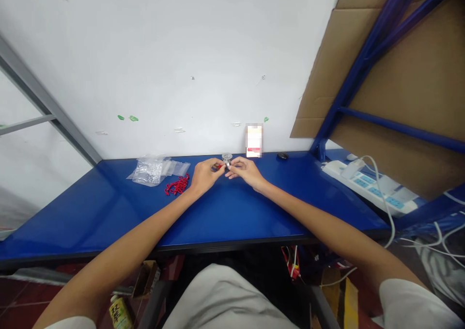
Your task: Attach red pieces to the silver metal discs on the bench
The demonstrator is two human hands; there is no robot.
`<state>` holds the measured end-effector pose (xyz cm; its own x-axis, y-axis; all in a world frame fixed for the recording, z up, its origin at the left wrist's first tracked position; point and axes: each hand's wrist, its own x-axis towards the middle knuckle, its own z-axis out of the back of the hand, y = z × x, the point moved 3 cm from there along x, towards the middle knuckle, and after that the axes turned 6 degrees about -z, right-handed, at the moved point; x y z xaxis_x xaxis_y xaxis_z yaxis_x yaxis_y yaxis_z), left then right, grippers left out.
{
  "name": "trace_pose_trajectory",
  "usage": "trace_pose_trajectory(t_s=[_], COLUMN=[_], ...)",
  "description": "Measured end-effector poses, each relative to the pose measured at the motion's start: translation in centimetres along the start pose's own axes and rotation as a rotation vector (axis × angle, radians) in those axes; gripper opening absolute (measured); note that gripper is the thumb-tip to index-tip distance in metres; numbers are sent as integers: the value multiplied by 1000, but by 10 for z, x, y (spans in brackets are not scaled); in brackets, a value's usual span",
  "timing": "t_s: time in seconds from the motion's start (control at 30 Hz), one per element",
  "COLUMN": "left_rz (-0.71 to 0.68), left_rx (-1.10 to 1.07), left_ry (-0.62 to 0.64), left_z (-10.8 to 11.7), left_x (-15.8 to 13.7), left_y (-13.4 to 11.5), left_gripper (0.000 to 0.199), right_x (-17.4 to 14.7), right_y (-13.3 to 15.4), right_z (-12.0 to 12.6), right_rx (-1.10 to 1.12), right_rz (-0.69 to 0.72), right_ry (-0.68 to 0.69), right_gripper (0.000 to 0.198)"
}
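My left hand is closed in a pinch, with a bit of red cord showing between its fingers. Facing it, my right hand pinches a small silvery piece between thumb and forefinger. The fingertips of both hands nearly meet over the blue table. Just behind them stands a clear round dish-like thing, partly hidden by the fingers. Left of my left hand lies a loose pile of red cords. What exactly the fingertips hold is too small to make out fully.
Clear plastic bags lie at the back left. A lit phone-like screen leans on the wall, near a black round object. On the right sits a white power strip with trailing cables. A blue metal frame rises behind it.
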<state>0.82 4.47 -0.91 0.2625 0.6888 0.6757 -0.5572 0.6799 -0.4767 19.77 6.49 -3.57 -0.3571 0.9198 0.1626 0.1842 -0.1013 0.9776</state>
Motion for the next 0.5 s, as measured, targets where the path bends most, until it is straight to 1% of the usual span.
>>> trace_pose_trajectory(t_s=[0.1,0.2,0.3,0.4,0.5], left_rz=[39,150,249,256,232], left_rx=[-60,-238,-413,-556,-646], left_ry=[1,-5,-28,-11,24], left_z=[-2,-5,-6,-6,-7], left_x=[-1,-2,-1,2,3], left_y=[1,6,10,9,4], left_gripper=[18,23,27,32,34], right_x=[0,-2,-3,-2,-1], right_y=[-1,1,4,8,8], right_z=[0,0,1,2,5], right_rx=[-41,-94,-106,-122,-196], right_rz=[42,96,137,175,199], right_ry=[-7,-12,14,30,0], right_gripper=[48,46,40,38,37])
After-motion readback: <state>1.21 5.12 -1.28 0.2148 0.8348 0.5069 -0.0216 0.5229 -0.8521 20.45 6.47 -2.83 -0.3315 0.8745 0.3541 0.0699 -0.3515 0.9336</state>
